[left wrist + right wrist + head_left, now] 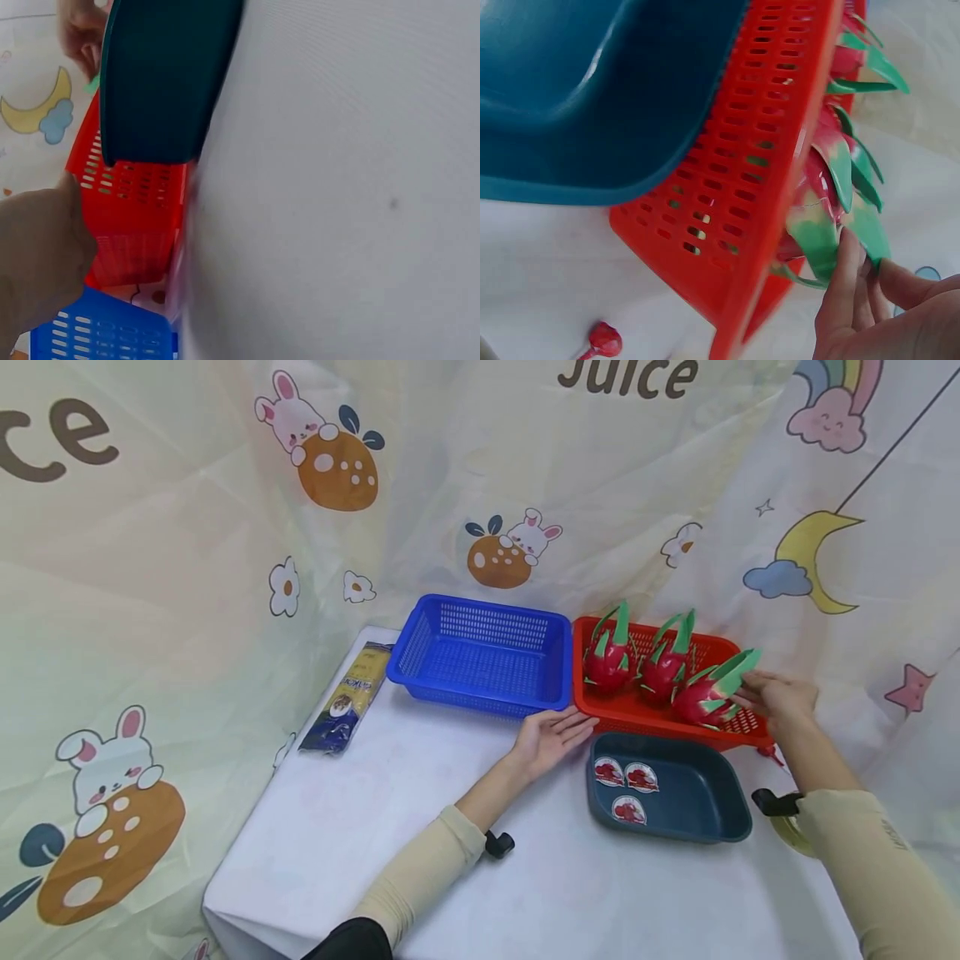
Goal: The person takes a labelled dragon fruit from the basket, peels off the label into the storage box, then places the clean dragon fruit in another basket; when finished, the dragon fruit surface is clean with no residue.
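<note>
Three red dragon fruits with green leaves stand in a red perforated basket [637, 720]: a left one [609, 667], a middle one [663, 672] and a right one [697, 702]. My right hand [780, 697] pinches a green leaf of the right dragon fruit between thumb and fingers, as the right wrist view shows at the leaf [864, 229]. That fruit leans over, its leaves pointing to the right. My left hand [551, 742] has its palm turned up and fingers extended, with the fingertips at the red basket's front left corner. Whether they touch the rim I cannot tell.
A blue basket [480, 697] stands left of the red one. In front sits a dark teal tray [697, 793] with three round stickers [628, 810]. A yellow and blue packet [348, 697] lies at the left edge. A red lollipop [605, 339] lies near the red basket.
</note>
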`<action>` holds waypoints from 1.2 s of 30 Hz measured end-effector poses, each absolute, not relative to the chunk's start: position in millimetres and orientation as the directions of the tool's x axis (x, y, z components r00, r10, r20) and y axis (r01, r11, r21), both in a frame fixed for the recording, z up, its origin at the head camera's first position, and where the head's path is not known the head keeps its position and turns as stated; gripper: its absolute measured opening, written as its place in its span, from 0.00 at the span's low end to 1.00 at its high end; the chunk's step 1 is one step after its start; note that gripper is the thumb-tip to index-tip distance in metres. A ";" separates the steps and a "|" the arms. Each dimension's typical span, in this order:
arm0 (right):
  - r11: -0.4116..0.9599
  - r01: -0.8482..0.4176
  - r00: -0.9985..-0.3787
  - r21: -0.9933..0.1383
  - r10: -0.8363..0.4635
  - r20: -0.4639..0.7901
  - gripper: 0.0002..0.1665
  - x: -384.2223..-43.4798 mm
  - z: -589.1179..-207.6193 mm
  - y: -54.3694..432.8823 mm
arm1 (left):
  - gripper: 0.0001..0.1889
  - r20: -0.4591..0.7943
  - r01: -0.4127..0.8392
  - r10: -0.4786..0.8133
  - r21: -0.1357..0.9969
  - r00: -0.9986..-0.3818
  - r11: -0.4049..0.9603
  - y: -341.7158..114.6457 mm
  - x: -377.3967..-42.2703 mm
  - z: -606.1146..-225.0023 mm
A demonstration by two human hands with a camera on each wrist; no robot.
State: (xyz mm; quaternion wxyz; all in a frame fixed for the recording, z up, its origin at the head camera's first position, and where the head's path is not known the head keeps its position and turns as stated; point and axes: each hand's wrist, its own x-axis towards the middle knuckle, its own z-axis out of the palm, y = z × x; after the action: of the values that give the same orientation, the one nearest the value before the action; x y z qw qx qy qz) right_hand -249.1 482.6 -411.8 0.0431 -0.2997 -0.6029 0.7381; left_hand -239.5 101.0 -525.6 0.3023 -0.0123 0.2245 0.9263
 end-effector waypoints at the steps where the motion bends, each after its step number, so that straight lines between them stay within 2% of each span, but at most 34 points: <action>1: -0.279 0.304 -0.814 -0.911 0.421 -0.400 0.09 -250.2 -413.2 482.2 | 0.28 -0.157 -0.568 0.557 0.403 -0.815 -0.717 100.7 -239.7 -526.7; 5: -0.301 0.322 -0.778 -0.898 0.455 -0.432 0.13 -254.3 -415.0 480.5 | 0.29 -0.145 -0.582 0.577 0.391 -0.804 -0.713 99.3 -241.0 -528.8; 12: -0.362 0.390 -0.687 -0.847 0.498 -0.529 0.30 -253.9 -413.0 482.9 | 0.29 -0.153 -0.598 0.590 0.378 -0.793 -0.707 96.2 -240.7 -531.7; 16: -0.392 0.392 -0.687 -0.832 0.476 -0.548 0.35 -252.0 -409.3 485.1 | 0.29 -0.150 -0.608 0.603 0.387 -0.784 -0.694 94.9 -241.1 -533.0; 21: -0.390 0.382 -0.715 -0.838 0.449 -0.535 0.48 -250.9 -406.1 484.4 | 0.29 -0.135 -0.603 0.612 0.429 -0.779 -0.673 93.0 -242.4 -533.1; 23: -0.378 0.379 -0.719 -0.845 0.455 -0.526 0.47 -251.7 -407.0 483.4 | 0.29 -0.130 -0.598 0.617 0.462 -0.776 -0.654 90.7 -242.3 -532.6; 29: -0.271 0.320 -0.777 -0.908 0.473 -0.415 0.25 -249.1 -413.1 472.7 | 0.29 -0.155 -0.593 0.651 0.603 -0.743 -0.533 75.9 -238.0 -523.7; 32: -0.215 0.262 -0.827 -0.941 0.452 -0.334 0.28 -244.2 -412.0 461.7 | 0.29 -0.159 -0.559 0.675 0.709 -0.721 -0.430 64.0 -234.2 -510.8; 36: -0.135 0.184 -0.880 -0.974 0.419 -0.225 0.32 -239.3 -407.9 443.6 | 0.28 -0.110 -0.436 0.654 0.825 -0.748 -0.360 44.1 -233.5 -489.5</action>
State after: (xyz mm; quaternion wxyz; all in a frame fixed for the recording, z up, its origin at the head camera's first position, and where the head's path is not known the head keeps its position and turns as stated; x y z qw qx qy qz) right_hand -239.3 443.6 -407.9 0.0819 -0.2313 -0.6526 0.7169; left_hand -233.5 44.1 -489.5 0.3341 0.1192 0.4565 0.8160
